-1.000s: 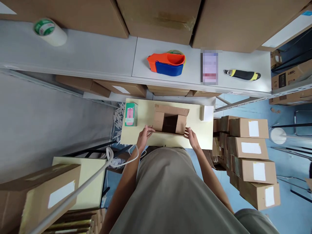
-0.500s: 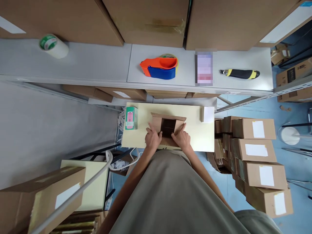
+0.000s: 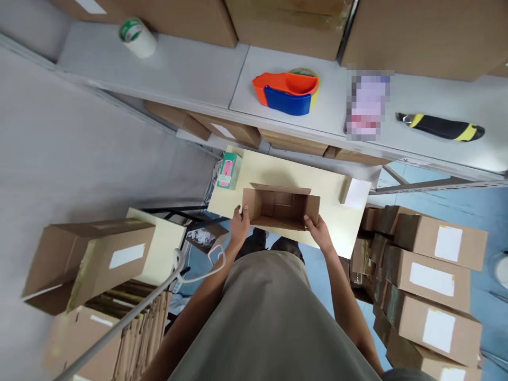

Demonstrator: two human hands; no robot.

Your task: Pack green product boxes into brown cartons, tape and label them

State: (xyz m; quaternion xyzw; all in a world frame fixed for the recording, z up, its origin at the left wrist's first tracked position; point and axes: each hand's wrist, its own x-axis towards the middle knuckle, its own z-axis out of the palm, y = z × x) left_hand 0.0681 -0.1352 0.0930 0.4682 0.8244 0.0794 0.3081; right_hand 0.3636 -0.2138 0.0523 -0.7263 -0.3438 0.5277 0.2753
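A cardboard box (image 3: 278,210) with its top flaps spread faces me over the front of the pale table, and its hollow inside shows. My left hand (image 3: 240,225) grips the flap at the box's left end, thumb on the inner face. At the other end, my right hand (image 3: 318,232) pinches the right flap near its lower corner. A green and pink printed box (image 3: 227,172) stands on the table to the left. Towards the right edge sits a small white box (image 3: 356,192).
Above the table runs a grey shelf (image 3: 190,69) bearing a tape roll (image 3: 141,41), an orange and blue tape dispenser (image 3: 286,95) and a utility knife (image 3: 441,127). Labelled cartons (image 3: 426,278) are stacked at right. On the left are an open carton (image 3: 107,254) and flattened cardboard (image 3: 138,323).
The box's end flaps have swung outward, so its opening looks wider. My hands have moved apart onto those flaps. The view has tilted and shifted.
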